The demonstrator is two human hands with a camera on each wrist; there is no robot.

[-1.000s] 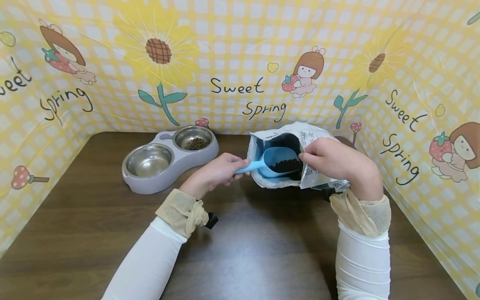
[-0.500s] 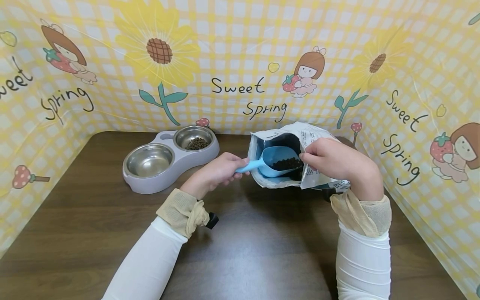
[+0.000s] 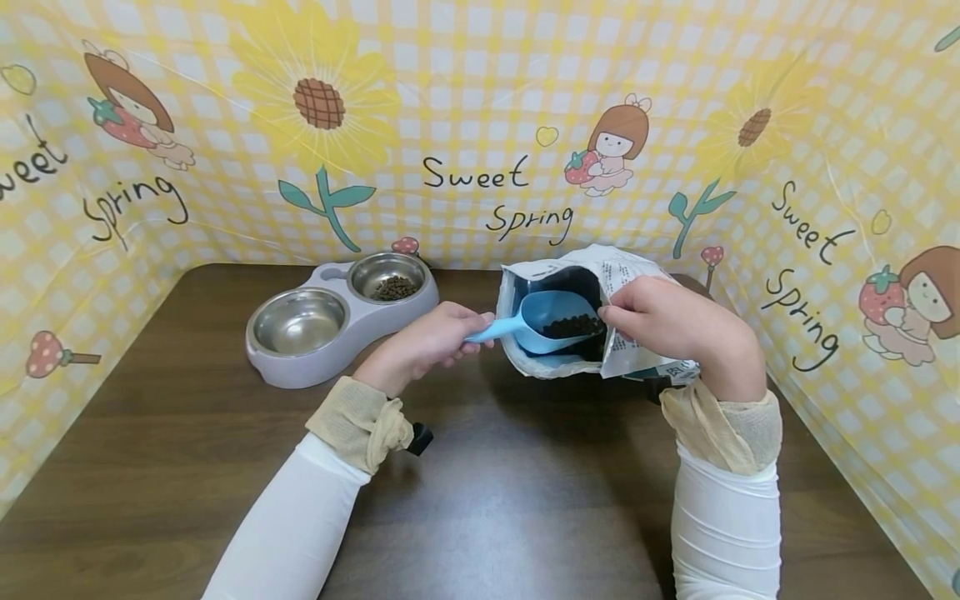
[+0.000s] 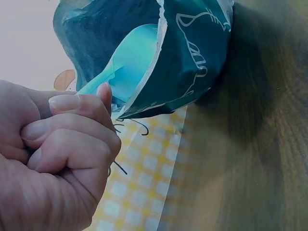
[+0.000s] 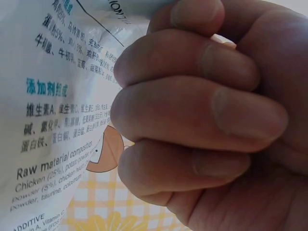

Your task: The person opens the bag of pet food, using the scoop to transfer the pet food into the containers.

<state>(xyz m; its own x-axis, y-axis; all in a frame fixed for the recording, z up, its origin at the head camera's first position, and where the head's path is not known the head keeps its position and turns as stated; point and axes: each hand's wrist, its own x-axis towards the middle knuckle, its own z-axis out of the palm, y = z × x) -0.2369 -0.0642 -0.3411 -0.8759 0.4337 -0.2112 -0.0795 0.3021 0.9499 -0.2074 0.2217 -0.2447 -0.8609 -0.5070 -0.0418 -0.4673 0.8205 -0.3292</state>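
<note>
My left hand [image 3: 438,340] pinches the handle of a light blue scoop [image 3: 551,312]. The scoop's bowl lies inside the mouth of an open pet food bag [image 3: 630,262] and carries dark brown kibble [image 3: 572,325]. In the left wrist view the scoop [image 4: 134,55] slants into the bag, past its torn edge. With fingers curled, my right hand [image 3: 667,321] grips the bag's rim on the right side. Printed text covers the bag's white face [image 5: 53,120] in the right wrist view. The bag's far end is partly hidden behind the right hand.
At the back left of the brown table [image 3: 480,500] stands a grey double feeder [image 3: 367,321]. Its right steel bowl holds some kibble [image 3: 394,288]; its left steel bowl [image 3: 298,323] shows bare metal. A yellow checked cloth [image 3: 465,108] rises behind and along both sides.
The left hand and scoop have shifted slightly left, toward the bag's opening, with kibble in the scoop. The right hand, bag and feeder look unmoved.
</note>
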